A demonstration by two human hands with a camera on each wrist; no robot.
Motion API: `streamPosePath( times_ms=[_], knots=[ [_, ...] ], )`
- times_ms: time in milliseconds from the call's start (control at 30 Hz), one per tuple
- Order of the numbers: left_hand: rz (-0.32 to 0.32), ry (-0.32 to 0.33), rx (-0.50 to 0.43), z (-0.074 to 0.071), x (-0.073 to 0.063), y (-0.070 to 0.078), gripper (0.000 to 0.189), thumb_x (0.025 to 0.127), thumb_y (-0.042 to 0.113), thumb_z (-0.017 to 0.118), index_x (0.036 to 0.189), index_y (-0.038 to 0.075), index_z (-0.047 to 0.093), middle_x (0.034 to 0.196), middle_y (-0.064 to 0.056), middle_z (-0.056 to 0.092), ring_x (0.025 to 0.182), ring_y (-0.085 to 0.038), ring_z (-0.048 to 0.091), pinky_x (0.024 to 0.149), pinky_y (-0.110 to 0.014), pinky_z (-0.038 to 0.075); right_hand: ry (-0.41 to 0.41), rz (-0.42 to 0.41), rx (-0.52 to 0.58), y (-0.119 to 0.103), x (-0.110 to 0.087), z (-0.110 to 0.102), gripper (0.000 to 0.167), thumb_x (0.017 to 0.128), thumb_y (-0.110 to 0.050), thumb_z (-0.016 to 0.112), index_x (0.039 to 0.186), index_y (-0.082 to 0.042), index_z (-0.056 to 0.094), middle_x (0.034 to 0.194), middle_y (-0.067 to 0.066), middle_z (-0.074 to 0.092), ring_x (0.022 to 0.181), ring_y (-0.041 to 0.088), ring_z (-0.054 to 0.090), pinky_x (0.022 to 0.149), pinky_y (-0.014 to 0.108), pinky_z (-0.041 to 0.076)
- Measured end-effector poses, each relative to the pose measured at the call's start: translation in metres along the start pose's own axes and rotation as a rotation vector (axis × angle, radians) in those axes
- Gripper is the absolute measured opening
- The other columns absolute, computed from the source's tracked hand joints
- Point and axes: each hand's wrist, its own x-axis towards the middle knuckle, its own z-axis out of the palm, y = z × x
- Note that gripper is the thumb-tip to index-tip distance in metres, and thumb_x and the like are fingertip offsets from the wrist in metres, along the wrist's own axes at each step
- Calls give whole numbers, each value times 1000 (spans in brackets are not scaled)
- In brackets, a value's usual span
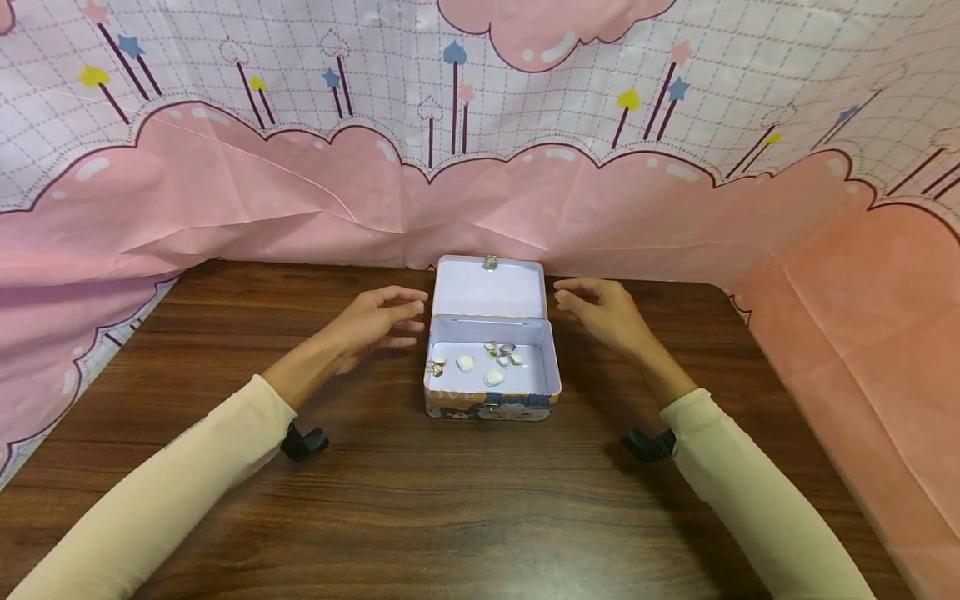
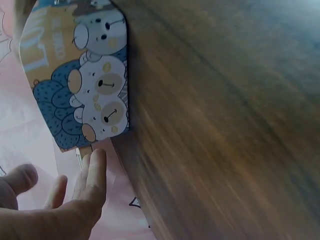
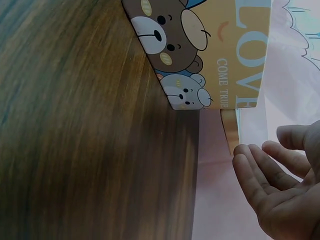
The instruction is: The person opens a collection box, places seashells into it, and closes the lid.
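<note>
A tin box (image 1: 491, 406) printed with cartoon bears stands on the table, its white-lined lid (image 1: 490, 287) tipped back. Inside lie several small items: white rounded pieces (image 1: 465, 363) and a cluster of shiny, shell-like ones (image 1: 507, 349), too small to identify surely. Left of the box hovers my left hand (image 1: 380, 319), fingers spread loosely and holding nothing. On the other side my right hand (image 1: 602, 310) is raised beside the lid, fingers relaxed, nothing in it. Both wrist views show a gap between the fingers and the box's printed sides (image 2: 95, 80), (image 3: 195, 50).
The dark wooden table (image 1: 450, 508) extends around the box. Behind it hangs a pink and white patterned cloth (image 1: 315, 192), which also runs down the left and right sides. A black wrist device (image 1: 303, 443) shows under the left sleeve, another (image 1: 648, 446) under the right.
</note>
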Motion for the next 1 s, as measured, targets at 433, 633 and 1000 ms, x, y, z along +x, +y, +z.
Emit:
streamPosePath(
  times_ms=[433, 633, 1000],
  knots=[
    [12, 9, -120, -1, 25, 8, 57, 124, 22, 41, 171, -10, 32, 177, -29, 40, 163, -44, 46, 135, -53, 48, -89, 120, 253, 5, 23, 7, 49, 122, -18, 50, 162, 10, 52, 159, 35, 60, 146, 50, 64, 125, 54, 57],
    [1, 29, -165, 3, 34, 15, 59, 123, 23, 41, 170, -12, 33, 176, -30, 39, 163, -43, 44, 136, -50, 47, -125, 208, 373, 8, 35, 10, 51, 122, -15, 49, 166, 11, 46, 167, 34, 52, 153, 49, 58, 130, 53, 51],
    [-50, 80, -186, 8, 54, 27, 59, 122, 25, 44, 170, -9, 35, 176, -30, 35, 161, -45, 42, 136, -52, 47, -155, 256, 459, 8, 48, 4, 53, 122, -12, 46, 167, 14, 39, 173, 32, 46, 159, 46, 52, 135, 52, 46]
  ],
)
